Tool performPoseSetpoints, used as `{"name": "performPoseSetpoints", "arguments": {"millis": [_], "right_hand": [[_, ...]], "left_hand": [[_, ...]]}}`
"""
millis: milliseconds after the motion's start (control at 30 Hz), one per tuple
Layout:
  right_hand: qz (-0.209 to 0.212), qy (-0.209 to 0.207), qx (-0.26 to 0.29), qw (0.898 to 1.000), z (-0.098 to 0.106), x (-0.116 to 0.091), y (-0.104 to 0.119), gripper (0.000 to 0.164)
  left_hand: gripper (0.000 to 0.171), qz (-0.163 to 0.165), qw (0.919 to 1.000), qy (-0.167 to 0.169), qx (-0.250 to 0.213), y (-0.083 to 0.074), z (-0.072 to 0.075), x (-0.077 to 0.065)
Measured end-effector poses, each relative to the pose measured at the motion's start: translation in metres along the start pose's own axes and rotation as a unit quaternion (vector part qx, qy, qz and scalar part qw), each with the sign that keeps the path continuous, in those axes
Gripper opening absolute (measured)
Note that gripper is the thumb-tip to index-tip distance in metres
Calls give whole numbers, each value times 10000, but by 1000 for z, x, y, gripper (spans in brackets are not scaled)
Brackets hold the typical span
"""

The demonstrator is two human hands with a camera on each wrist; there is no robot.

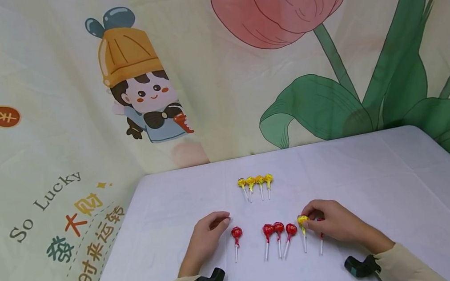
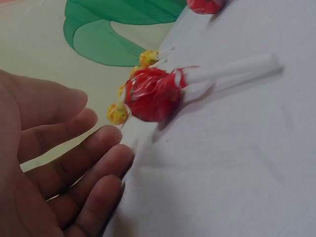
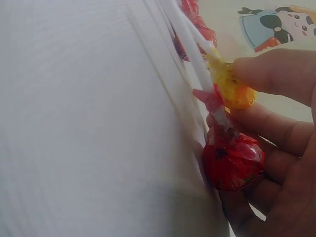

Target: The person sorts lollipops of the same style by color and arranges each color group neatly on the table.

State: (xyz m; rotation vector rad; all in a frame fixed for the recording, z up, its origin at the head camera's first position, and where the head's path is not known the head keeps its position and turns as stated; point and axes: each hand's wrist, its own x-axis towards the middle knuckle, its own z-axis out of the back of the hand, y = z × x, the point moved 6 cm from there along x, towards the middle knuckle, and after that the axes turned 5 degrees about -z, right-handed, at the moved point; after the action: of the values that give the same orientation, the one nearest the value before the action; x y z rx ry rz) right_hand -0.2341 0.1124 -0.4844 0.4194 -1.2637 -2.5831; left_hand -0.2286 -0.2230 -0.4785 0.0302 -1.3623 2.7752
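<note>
My right hand (image 1: 334, 221) pinches the candy end of a yellow lollipop (image 1: 302, 219) between thumb and fingers, its stick pointing toward me. Right beside it a red lollipop (image 3: 233, 162) lies under that hand, close in front of the curled fingers in the right wrist view; its head is mostly hidden from the head camera. To the left, three red lollipops (image 1: 278, 228) lie in a row, sticks toward me. My left hand (image 1: 206, 236) rests by the table with loosely bent fingers, holding nothing. Just right of its fingertips lies a single red lollipop (image 2: 153, 94).
Several yellow lollipops (image 1: 259, 180) lie side by side farther back on the white-covered table (image 1: 182, 198). Behind the table hangs a printed cloth (image 1: 220, 91) with a tulip and a cartoon figure. Each wrist wears a black camera (image 1: 210, 279).
</note>
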Motion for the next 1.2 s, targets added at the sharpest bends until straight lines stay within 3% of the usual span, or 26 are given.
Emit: {"name": "performPoseSetpoints", "arguments": {"millis": [267,733,1200], "right_hand": [[4,-63,154,9999,5,1,-1,24],[-120,-62,353,9993,1,3,-6,27],[-115,-20,491,9987,3,3,-5,30]], "left_hand": [[24,-324,9988,327,-183,3,-1,2],[32,-831,9908,1068,8,12,0,-2],[31,-1056,9869,1197,244,8,-3,-2]]}}
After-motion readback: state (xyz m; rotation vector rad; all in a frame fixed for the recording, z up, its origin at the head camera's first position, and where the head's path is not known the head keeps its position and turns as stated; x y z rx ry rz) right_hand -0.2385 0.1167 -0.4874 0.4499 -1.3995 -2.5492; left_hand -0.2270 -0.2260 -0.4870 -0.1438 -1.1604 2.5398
